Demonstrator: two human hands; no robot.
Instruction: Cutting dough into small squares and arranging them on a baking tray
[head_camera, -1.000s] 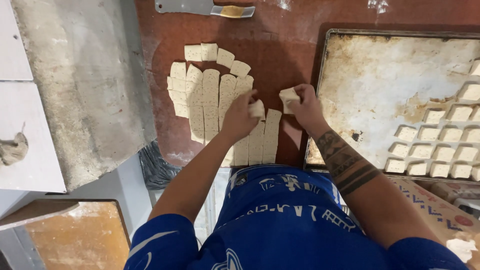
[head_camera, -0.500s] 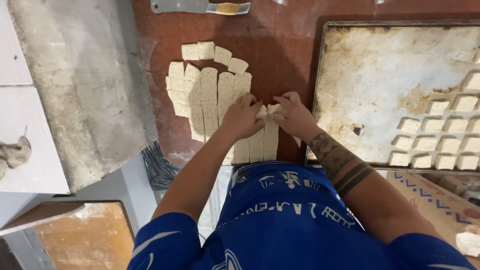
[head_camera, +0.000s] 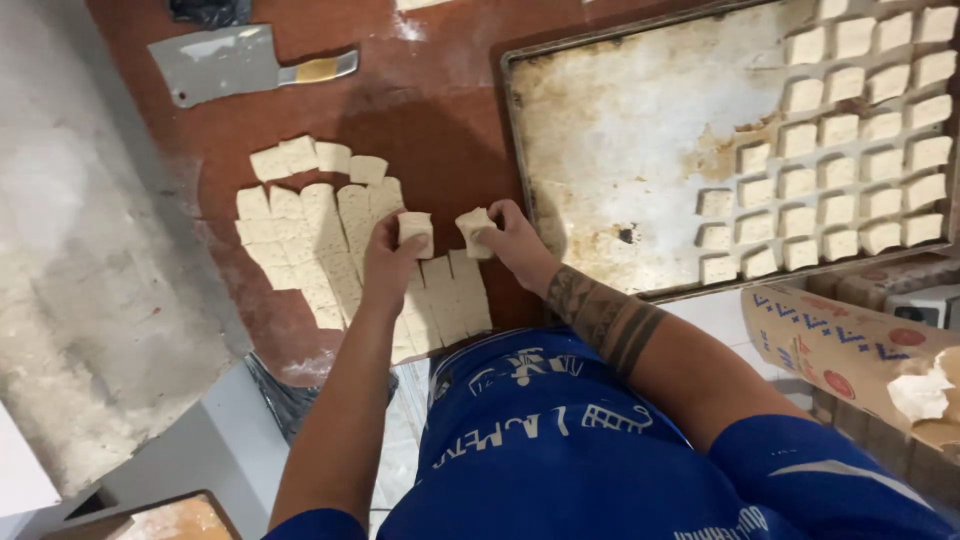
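Head view. The left hand (head_camera: 392, 262) pinches one dough piece (head_camera: 415, 229) between closed fingers, and the right hand (head_camera: 512, 235) grips a second dough piece (head_camera: 474, 228) the same way; both pieces are raised just above the cut dough sheet (head_camera: 330, 250) on the reddish surface (head_camera: 440, 110). The pieces appear soft, light and easily deformed, probably a little tacky, so a gentle hold on opposite side faces suits them best. A cleaver (head_camera: 235, 63) lies well apart at the top left. The metal tray (head_camera: 620, 130), just beside the right hand, carries rows of similar pieces.
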